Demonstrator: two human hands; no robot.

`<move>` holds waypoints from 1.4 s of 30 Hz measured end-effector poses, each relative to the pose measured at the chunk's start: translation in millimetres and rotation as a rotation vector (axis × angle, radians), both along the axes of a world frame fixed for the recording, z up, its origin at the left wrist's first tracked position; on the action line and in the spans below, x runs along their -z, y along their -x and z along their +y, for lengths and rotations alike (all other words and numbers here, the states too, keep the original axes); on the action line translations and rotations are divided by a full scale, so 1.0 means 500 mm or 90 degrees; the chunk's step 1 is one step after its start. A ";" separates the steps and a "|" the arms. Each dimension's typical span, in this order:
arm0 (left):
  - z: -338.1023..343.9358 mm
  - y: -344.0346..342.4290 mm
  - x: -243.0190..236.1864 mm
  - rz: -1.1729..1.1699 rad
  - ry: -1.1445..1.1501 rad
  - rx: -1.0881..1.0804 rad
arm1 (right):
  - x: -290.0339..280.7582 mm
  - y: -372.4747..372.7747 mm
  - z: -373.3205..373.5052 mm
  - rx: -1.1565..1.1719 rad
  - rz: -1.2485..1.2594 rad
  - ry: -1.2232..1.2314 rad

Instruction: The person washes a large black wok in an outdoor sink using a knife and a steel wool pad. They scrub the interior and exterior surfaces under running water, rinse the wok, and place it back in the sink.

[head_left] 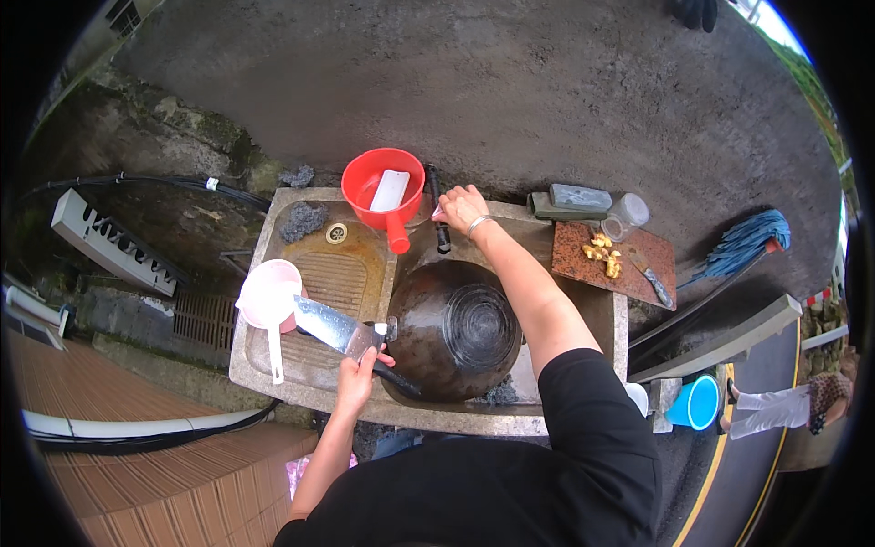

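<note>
My left hand (356,376) is closed on a cleaver (333,328) with a broad, wet metal blade pointing left. Below it, an overturned dark wok (460,328) sits in the right basin, ringed with marks on its base. My right hand (463,208) reaches to the back of the sink (401,415), fingers bent at the black tap (441,235); the exact grip is partly hidden. Left of the tap, a red dipper (357,190) holds a white oblong piece (391,190). A pale pink dipper (271,292) stands near the cleaver's tip.
A reddish chopping board (570,251) bears yellowish pieces (605,254), a knife (658,288) and a clear jar (627,215). Grey blocks (579,198) lie behind it. A scouring pad (303,221) rests at the back left. A blue bucket (700,402) and another person (784,406) are at right.
</note>
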State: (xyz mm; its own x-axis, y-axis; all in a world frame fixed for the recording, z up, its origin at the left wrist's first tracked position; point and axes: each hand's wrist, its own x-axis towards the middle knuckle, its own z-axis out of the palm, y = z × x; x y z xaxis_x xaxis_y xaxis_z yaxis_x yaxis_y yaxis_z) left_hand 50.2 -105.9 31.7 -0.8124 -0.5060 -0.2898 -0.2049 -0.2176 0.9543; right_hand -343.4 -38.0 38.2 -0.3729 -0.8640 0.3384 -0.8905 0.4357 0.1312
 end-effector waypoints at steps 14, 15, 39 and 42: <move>0.026 0.046 -0.035 0.064 -0.082 -0.118 | -0.091 -0.250 0.033 0.171 -0.353 0.298; 0.032 0.067 -0.033 0.083 -0.086 -0.118 | -0.099 -0.298 0.075 0.081 -0.477 0.302; -0.150 0.067 0.126 -0.169 0.977 0.326 | 0.030 -0.719 0.464 0.562 -0.461 0.261; -0.155 0.078 0.133 -0.183 1.023 0.356 | 0.021 -0.751 0.446 0.535 -0.414 0.223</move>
